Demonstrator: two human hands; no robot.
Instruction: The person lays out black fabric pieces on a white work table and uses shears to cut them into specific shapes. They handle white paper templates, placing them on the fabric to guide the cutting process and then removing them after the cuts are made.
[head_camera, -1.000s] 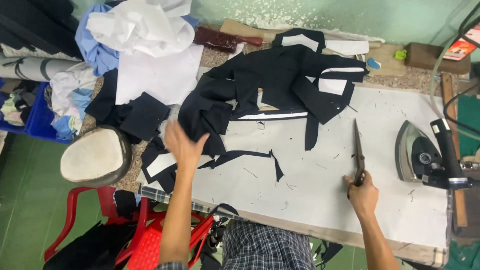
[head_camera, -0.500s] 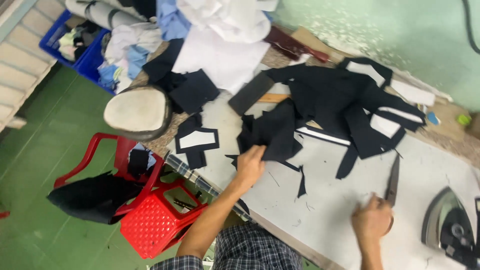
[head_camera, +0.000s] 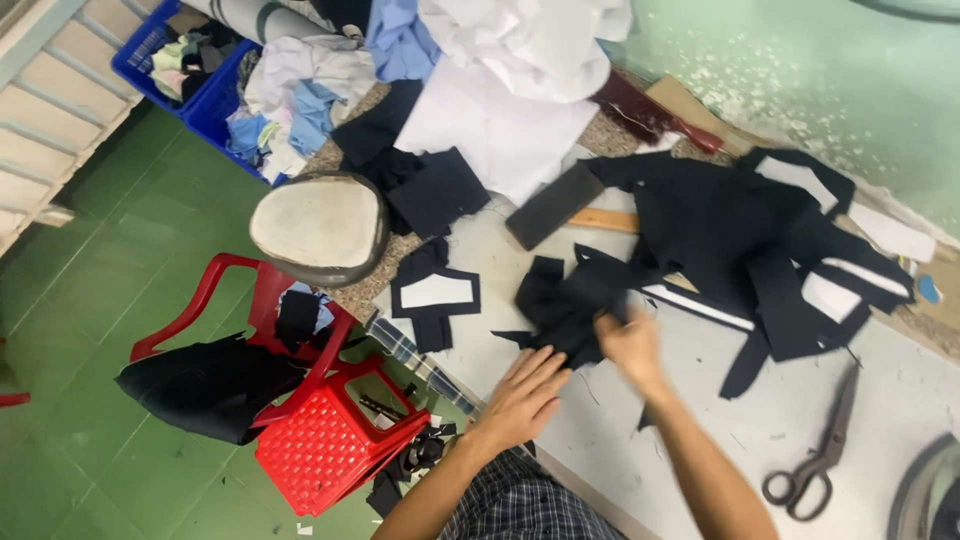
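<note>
My left hand (head_camera: 525, 395) lies flat on the grey table top (head_camera: 690, 420) near its front edge, fingers spread, holding nothing. Just above it is a bunch of black fabric pieces (head_camera: 562, 305). My right hand (head_camera: 630, 345) is blurred and rests against the right edge of that bunch; whether it grips the cloth is unclear. A pair of scissors (head_camera: 815, 455) lies alone on the table to the right, apart from both hands. A larger black garment with white panels (head_camera: 745, 235) spreads behind.
An oval padded form (head_camera: 315, 225) sits at the table's left corner. A black-edged white piece (head_camera: 435, 293) lies nearby. White and blue cloth (head_camera: 500, 110) is piled at the back. A red chair (head_camera: 255, 320), red stool (head_camera: 330, 445) and blue crates (head_camera: 205, 100) stand on the green floor. An iron (head_camera: 930, 495) is at far right.
My right hand has let go of the scissors and moved left to the black fabric bunch. My left hand slid down toward the table's front edge. The view shifted left.
</note>
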